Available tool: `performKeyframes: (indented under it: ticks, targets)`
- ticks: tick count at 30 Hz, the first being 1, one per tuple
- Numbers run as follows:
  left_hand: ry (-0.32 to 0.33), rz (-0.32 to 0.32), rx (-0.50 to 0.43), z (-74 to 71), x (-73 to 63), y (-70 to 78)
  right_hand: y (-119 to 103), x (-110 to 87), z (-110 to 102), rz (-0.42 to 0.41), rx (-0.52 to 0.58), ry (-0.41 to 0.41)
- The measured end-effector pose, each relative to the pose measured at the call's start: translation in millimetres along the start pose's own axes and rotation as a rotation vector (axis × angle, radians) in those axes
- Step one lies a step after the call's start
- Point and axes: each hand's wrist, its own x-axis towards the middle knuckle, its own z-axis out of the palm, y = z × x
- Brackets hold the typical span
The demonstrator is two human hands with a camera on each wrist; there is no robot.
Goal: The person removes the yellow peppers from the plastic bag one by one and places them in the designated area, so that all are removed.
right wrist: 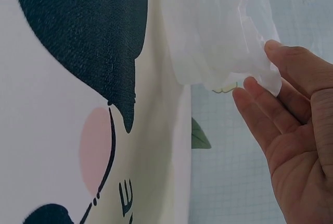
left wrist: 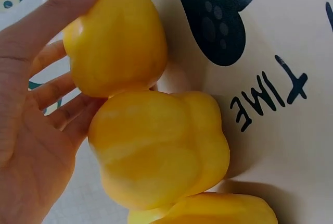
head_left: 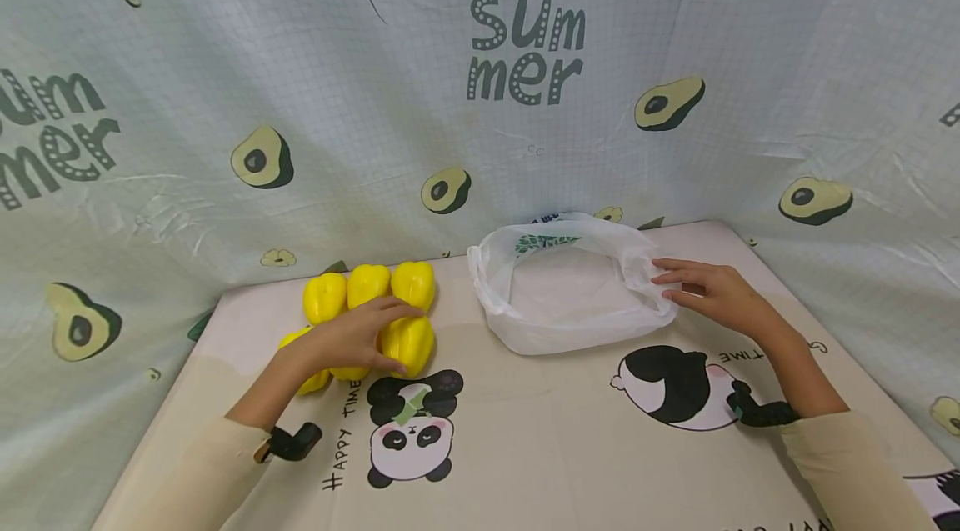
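Observation:
My left hand [head_left: 347,338] is wrapped about a yellow bell pepper [head_left: 411,346] at the front right of a cluster. In the left wrist view its thumb lies over that pepper [left wrist: 119,36], with the other fingers behind; a second pepper [left wrist: 161,148] touches it. Beside the right rim of a white plastic bag [head_left: 517,338], my right hand [head_left: 716,291] pinches the bag's edge. The right wrist view shows the thin film [right wrist: 218,26] between thumb and fingers. The bag stands with its wide mouth facing up.
More yellow bell peppers [head_left: 325,298] stand close together at the left of the table, partly hidden by the left hand. The table cover [head_left: 540,439] has printed pandas. A patterned curtain [head_left: 360,122] hangs right behind the table's back edge.

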Motion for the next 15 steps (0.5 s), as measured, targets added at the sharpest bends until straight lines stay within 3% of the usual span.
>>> performKeyframes:
  ticks: [15]
  targets:
    - [0.004, 0.014, -0.022, -2.9, 7.2, -8.7, 1.9, 0.9, 1.5, -0.015, 0.03, -0.004]
